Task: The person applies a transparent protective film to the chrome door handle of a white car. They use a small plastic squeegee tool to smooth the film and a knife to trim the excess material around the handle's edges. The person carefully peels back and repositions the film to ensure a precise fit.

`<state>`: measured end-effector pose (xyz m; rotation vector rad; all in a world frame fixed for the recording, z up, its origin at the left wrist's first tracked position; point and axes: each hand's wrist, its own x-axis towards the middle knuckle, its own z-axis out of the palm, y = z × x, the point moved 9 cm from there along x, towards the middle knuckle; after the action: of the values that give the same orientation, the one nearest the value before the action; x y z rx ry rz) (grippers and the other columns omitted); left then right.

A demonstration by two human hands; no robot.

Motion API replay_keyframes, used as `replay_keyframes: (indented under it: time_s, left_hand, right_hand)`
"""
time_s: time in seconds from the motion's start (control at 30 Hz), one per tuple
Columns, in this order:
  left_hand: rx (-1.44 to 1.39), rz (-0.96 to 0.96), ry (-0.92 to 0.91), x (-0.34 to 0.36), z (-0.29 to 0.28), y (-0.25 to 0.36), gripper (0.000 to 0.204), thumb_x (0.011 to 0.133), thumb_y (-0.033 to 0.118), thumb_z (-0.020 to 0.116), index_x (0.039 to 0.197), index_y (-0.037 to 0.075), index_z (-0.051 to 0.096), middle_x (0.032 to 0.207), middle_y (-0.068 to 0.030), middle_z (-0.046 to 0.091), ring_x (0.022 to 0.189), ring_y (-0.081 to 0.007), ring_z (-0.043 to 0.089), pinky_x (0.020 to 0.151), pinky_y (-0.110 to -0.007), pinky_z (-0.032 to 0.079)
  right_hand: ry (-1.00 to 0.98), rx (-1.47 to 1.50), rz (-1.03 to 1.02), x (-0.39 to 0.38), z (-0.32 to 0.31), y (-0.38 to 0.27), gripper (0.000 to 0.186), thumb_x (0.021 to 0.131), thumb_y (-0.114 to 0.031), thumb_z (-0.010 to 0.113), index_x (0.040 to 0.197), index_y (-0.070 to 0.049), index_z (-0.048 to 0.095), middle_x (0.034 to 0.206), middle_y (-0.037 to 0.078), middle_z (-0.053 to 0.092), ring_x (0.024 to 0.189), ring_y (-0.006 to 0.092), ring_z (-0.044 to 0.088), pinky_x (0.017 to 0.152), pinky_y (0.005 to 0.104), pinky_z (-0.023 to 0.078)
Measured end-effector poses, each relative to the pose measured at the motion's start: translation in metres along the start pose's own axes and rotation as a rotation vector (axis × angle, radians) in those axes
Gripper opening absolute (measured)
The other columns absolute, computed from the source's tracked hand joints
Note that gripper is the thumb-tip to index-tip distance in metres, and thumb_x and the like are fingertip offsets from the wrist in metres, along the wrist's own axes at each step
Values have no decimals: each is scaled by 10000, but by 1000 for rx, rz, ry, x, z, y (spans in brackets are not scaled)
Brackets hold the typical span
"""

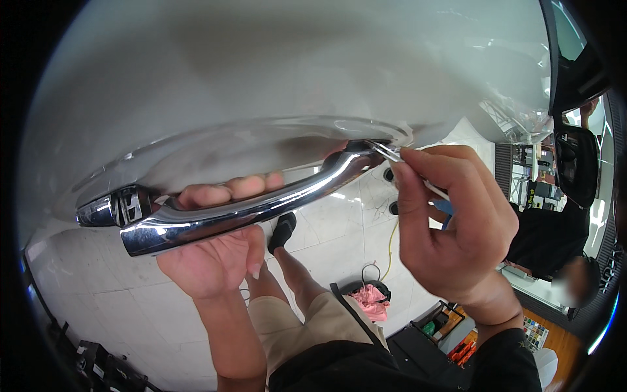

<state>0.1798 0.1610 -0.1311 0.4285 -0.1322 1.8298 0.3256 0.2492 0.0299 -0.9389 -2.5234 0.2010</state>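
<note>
A chrome door handle (261, 204) stretches across a light grey car door (261, 65). At its left end it stands away from the door, with a gap between it and the separate chrome end piece (96, 214). My left hand (206, 264) is closed around the handle's left half, fingers behind the bar and palm below it. Between thumb and fingers, my right hand (457, 222) pinches slim metal tweezers (386, 153). Their tips are at the handle's right end, where it meets the door; whether they grip anything there is too small to tell.
To the right are the car's black side mirror (578, 163) and a person in black (548, 238). Below lie a pink cloth (370, 304), a yellow cable (392, 242) on the tiled floor and an open tool tray (444, 323). Black equipment (98, 366) stands lower left.
</note>
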Motion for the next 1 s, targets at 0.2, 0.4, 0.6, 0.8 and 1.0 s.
replay_keyframes:
  time_s: [0.2, 0.4, 0.6, 0.8, 1.0]
  left_hand:
    - [34, 9, 87, -4, -5, 1, 673, 1091, 474, 326, 1385, -90, 548, 1415, -375, 535, 1383, -562, 450, 527, -353, 591]
    - [12, 5, 214, -6, -10, -1, 671, 1064, 468, 341, 1343, -89, 590, 1374, -366, 576, 1328, -552, 514, 512, -360, 582]
    - [-6, 6, 270, -7, -15, -5, 697, 1052, 452, 279, 1321, -104, 602, 1323, -381, 601, 1270, -531, 572, 534, -375, 597]
    - [-4, -4, 241, -2, -8, -5, 714, 1051, 454, 259, 1303, -118, 605, 1319, -389, 598, 1259, -515, 585, 542, -373, 599]
    - [-39, -2, 226, -1, -8, -5, 745, 1056, 474, 249, 1308, -138, 589, 1325, -398, 588, 1299, -531, 549, 571, -381, 611]
  right_hand:
    - [-19, 3, 262, -3, 3, -3, 70, 887, 70, 727, 941, 49, 688, 804, 116, 694, 676, 117, 680, 586, 231, 541]
    - [93, -4, 317, -6, 2, -6, 130, 869, -49, 753, 860, -46, 624, 727, 89, 631, 500, 267, 587, 465, 353, 442]
    - [-29, -41, 288, 8, 1, -7, 90, 866, -42, 732, 841, -36, 646, 720, 121, 652, 585, 304, 638, 530, 385, 472]
    - [-182, 99, 327, 17, 5, 22, 19, 892, 13, 697, 894, 17, 678, 753, 128, 662, 604, 227, 617, 574, 312, 484]
    - [-179, 195, 350, 15, 9, 26, 24, 884, 34, 689, 899, 21, 676, 793, 142, 684, 624, 240, 648, 588, 305, 508]
